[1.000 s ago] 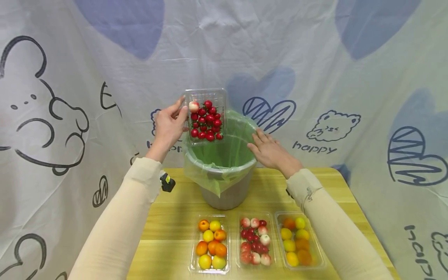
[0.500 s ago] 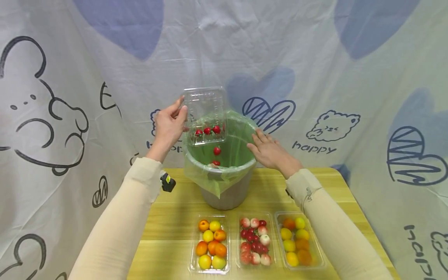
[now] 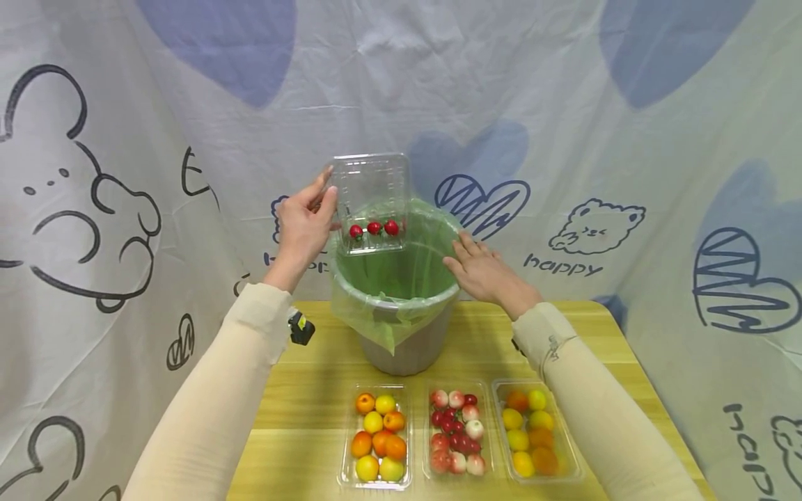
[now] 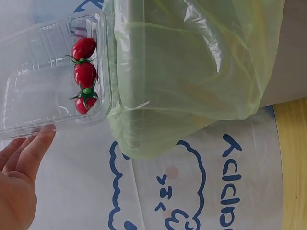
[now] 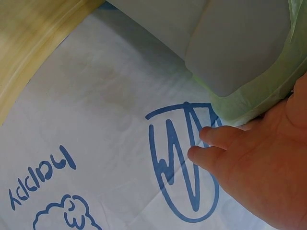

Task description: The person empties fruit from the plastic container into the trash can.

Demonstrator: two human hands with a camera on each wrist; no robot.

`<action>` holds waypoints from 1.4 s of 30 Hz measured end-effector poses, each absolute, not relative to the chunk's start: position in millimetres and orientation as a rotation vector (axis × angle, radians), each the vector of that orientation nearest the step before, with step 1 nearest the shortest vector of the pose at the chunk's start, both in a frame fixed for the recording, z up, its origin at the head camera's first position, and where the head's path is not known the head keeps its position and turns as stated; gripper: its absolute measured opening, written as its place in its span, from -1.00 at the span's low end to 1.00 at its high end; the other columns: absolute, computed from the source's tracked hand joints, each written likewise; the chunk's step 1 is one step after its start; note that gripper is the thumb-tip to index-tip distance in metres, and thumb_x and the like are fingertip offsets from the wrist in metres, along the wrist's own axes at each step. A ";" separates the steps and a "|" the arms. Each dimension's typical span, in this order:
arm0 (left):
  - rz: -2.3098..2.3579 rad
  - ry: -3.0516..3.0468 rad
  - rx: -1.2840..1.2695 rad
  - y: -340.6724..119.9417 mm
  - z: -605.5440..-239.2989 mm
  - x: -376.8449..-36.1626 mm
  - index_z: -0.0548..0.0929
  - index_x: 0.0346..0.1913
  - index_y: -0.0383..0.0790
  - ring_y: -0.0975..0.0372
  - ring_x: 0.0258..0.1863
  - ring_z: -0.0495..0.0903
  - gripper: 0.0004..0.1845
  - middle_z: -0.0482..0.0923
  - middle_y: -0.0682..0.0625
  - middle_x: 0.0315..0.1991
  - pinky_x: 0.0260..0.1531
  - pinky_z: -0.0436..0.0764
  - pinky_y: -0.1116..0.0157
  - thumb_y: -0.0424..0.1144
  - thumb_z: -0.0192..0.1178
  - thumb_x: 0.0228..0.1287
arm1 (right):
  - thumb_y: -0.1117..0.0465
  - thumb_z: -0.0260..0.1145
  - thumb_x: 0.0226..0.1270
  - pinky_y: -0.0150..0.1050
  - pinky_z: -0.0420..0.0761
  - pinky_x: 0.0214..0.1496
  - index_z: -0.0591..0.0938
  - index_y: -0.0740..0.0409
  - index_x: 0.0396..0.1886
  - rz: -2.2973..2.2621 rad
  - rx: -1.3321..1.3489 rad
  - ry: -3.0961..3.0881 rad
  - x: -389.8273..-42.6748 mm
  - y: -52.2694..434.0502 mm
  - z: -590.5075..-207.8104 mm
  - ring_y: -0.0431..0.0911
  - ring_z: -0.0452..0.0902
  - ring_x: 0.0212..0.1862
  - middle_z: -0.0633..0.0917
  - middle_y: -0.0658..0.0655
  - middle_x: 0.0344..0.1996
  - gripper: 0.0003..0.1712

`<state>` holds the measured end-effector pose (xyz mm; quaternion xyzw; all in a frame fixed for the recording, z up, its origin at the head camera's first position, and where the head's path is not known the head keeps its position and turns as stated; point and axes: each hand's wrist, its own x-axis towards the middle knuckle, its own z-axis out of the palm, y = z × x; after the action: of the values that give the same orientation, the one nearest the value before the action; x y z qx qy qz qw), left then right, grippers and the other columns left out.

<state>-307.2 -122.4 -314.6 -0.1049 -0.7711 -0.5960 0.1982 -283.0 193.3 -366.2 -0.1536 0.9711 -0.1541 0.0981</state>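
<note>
Our left hand (image 3: 303, 226) pinches the tilted clear tray (image 3: 371, 203); its three tomatoes (image 3: 374, 228) could miss the bin (image 3: 401, 306) our flat right hand (image 3: 482, 273) steadies.

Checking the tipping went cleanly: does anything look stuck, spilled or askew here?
Three red tomatoes cling in a row at the lower edge of the tilted clear tray that the left hand holds over the bin. No spill shows on the table.

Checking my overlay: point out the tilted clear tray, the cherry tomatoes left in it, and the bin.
clear tray (image 3: 370, 182), head view, bare upper wall.
cherry tomatoes (image 4: 85, 74), left wrist view, middle tomato.
bin (image 3: 407, 351), head view, grey outer wall.
</note>
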 end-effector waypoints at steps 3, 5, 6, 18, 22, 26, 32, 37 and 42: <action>-1.666 -2.162 -0.292 -120.9 -314.3 -307.6 0.50 0.47 0.10 0.11 -0.24 0.78 -0.53 0.52 0.01 0.45 -0.33 0.85 0.32 -0.10 0.19 0.59 | -0.20 -0.39 0.76 0.38 -0.23 0.74 -0.11 0.24 0.72 -0.459 -0.451 2.873 -283.1 193.6 -366.6 0.35 -0.34 0.71 -0.30 0.22 0.73 -0.18; -1.662 -2.169 -0.286 -120.5 -314.7 -308.2 0.50 0.47 0.10 0.14 -0.30 0.76 -0.53 0.51 0.03 0.45 -0.33 0.84 0.33 -0.10 0.20 0.59 | -0.20 -0.39 0.76 0.39 -0.22 0.74 -0.11 0.24 0.73 -0.456 -0.454 2.874 -282.9 193.6 -366.6 0.35 -0.34 0.71 -0.30 0.22 0.73 -0.18; -1.660 -2.170 -0.284 -120.4 -314.9 -308.2 0.50 0.47 0.09 0.13 -0.31 0.77 -0.53 0.52 0.03 0.45 -0.34 0.84 0.34 -0.10 0.20 0.59 | -0.20 -0.39 0.76 0.38 -0.23 0.74 -0.11 0.23 0.73 -0.458 -0.455 2.874 -282.9 193.6 -366.7 0.35 -0.34 0.71 -0.30 0.22 0.73 -0.18; -1.658 -2.149 -0.295 -120.2 -317.3 -307.1 0.50 0.47 0.06 0.30 -0.37 0.73 -0.53 0.52 0.02 0.46 -0.35 0.83 0.36 -0.11 0.19 0.59 | -0.20 -0.38 0.76 0.38 -0.23 0.74 -0.10 0.24 0.72 -0.466 -0.463 2.876 -282.7 192.6 -367.0 0.36 -0.33 0.71 -0.29 0.22 0.74 -0.18; -1.660 -2.141 -0.303 -119.8 -316.6 -305.5 0.50 0.48 0.07 0.42 -0.35 0.71 -0.53 0.50 0.03 0.47 -0.32 0.83 0.38 -0.11 0.18 0.60 | -0.20 -0.38 0.76 0.38 -0.22 0.74 -0.10 0.24 0.72 -0.463 -0.462 2.880 -282.7 192.6 -367.0 0.36 -0.33 0.71 -0.29 0.21 0.74 -0.18; -1.688 -2.119 -0.314 -120.2 -316.3 -305.3 0.49 0.48 0.04 0.31 -0.28 0.74 -0.53 0.47 0.08 0.49 -0.30 0.82 0.43 -0.12 0.19 0.60 | -0.19 -0.38 0.76 0.38 -0.22 0.74 -0.10 0.25 0.72 -0.464 -0.465 2.882 -281.8 191.8 -365.8 0.37 -0.33 0.71 -0.29 0.23 0.73 -0.18; -1.693 -2.106 -0.319 -119.8 -315.2 -304.2 0.50 0.47 0.08 0.27 -0.23 0.76 -0.54 0.46 0.10 0.49 -0.29 0.82 0.43 -0.12 0.19 0.59 | -0.19 -0.38 0.77 0.37 -0.24 0.75 -0.11 0.24 0.72 -0.472 -0.457 2.875 -281.3 191.6 -364.7 0.35 -0.35 0.71 -0.30 0.22 0.73 -0.18; -1.669 -2.113 -0.322 -118.3 -314.2 -302.9 0.52 0.46 0.12 0.37 -0.24 0.75 -0.54 0.49 0.07 0.48 -0.28 0.82 0.42 -0.10 0.20 0.59 | -0.19 -0.38 0.77 0.38 -0.22 0.74 -0.11 0.24 0.72 -0.481 -0.454 2.870 -280.3 192.2 -364.0 0.35 -0.34 0.71 -0.30 0.22 0.73 -0.18; -1.671 -2.110 -0.322 -117.8 -314.0 -302.3 0.52 0.45 0.10 0.34 -0.24 0.75 -0.55 0.49 0.10 0.47 -0.29 0.82 0.43 -0.11 0.20 0.59 | -0.19 -0.38 0.77 0.39 -0.22 0.74 -0.11 0.24 0.73 -0.478 -0.451 2.866 -280.5 192.3 -363.7 0.36 -0.34 0.71 -0.31 0.22 0.73 -0.18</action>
<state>-302.3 -117.8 -314.0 -0.1160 -0.7604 -0.6021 0.2140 -280.5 192.3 -363.7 -0.1526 0.9698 -0.1617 0.1004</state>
